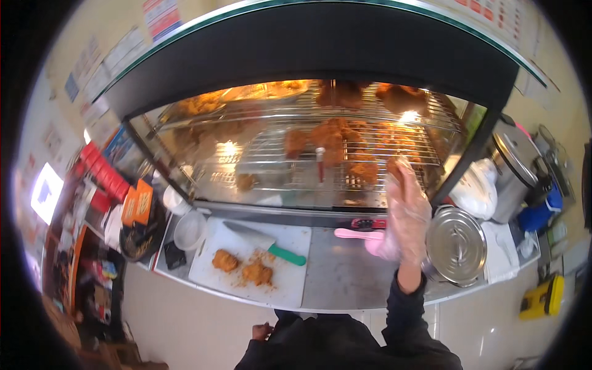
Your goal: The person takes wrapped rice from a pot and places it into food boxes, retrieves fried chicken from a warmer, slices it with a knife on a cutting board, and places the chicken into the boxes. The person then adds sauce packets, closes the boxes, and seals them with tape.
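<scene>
My right hand (407,217), in a clear plastic glove, reaches up to the right side of a heated glass display cabinet (296,209). A brown piece of fried chicken (393,167) shows at its fingertips; whether they grip it is unclear. Behind the glass, more fried chicken (363,166) lies on wire racks. My bare left hand (262,331) hangs low beside my body, below the counter edge, its fingers partly hidden. On a white cutting board (291,286) rest two breaded chicken pieces (225,261) (257,274), crumbs, and a green-handled cleaver (286,255).
Close to my right wrist are a pink scoop (370,238) and a round steel lid (457,245). A tall steel pot (513,162) and white bag (474,187) stand at right. A clear plastic tub (190,230) sits left of the board. A yellow bin (542,297) stands on the floor.
</scene>
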`<state>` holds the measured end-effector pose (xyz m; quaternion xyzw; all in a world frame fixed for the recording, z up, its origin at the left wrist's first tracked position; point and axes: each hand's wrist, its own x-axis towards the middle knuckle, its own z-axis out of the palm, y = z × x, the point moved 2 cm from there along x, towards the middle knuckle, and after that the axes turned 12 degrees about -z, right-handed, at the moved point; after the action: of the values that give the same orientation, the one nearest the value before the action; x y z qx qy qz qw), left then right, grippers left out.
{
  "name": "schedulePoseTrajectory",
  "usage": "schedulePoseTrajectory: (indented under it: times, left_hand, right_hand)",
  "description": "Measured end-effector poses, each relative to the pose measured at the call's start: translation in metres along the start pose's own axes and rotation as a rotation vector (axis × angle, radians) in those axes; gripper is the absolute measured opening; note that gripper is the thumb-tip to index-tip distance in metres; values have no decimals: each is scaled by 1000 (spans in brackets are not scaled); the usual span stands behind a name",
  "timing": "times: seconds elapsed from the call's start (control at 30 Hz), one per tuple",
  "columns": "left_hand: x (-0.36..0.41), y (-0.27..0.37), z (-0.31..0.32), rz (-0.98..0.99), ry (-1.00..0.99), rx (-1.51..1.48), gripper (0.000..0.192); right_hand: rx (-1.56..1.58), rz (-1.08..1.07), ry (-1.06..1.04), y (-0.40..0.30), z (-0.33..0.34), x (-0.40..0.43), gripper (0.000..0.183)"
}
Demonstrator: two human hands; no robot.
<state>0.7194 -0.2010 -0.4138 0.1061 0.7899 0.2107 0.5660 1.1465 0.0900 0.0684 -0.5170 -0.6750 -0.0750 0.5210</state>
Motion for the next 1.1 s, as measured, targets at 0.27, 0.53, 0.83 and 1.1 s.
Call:
schedulePoseTrajectory:
  times: [0.27, 0.53, 0.83, 1.1]
  left_hand:
    - [-12, -14, -16, 689, -132, 826, 30]
    - [-8, -13, -12, 662, -164, 653, 31]
    - [-6, 2, 13, 691, -186, 604, 32]
    - [0, -1, 18, 701, -180, 551, 33]
  right_hand:
    - [-204, -100, -307, 37, 70, 87, 43]
    - [266, -473, -201, 46, 76, 101, 57]
    - [226, -270, -743, 82, 167, 128, 47]
    - [230, -100, -592, 21, 127, 124, 38]
